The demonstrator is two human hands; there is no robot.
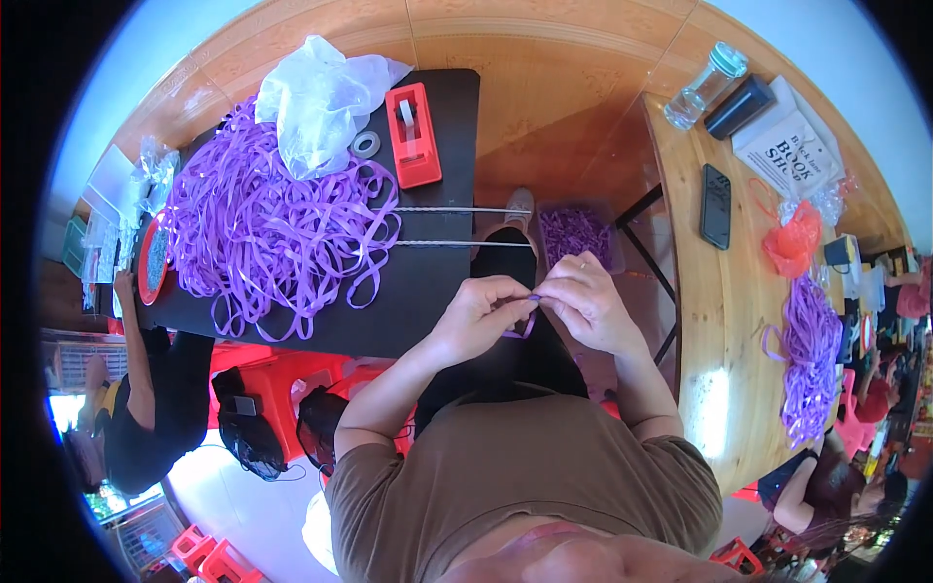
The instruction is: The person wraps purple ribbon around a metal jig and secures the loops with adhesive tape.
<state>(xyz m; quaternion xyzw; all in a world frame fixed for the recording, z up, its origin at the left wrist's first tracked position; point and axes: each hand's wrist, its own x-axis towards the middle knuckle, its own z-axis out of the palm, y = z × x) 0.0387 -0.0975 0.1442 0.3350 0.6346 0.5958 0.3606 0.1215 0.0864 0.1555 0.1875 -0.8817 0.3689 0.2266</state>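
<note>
Both hands are at work over my lap: my left hand (483, 309) and right hand (586, 303) meet fingertip to fingertip, each pinching an end of one short purple ribbon strip (526, 321), which hangs in a small loop just below the fingers. Judged progress: early to middle. The big tangle of purple ribbon (272, 228) on the black tabletop (428, 282), up and to the left of my left hand, looks mostly unworked. Just above my right hand sits a clear plastic box (576, 236) holding a shallow layer of small purple pieces, which I take for finished output; it seems far from full. Two thin metal rods (457, 225) reach from the ribbon pile toward that box. Beyond them lie a red tape dispenser (412, 134), a tape roll (365, 145) and a crumpled clear bag (316, 97); contents of the bag cannot be told.
</note>
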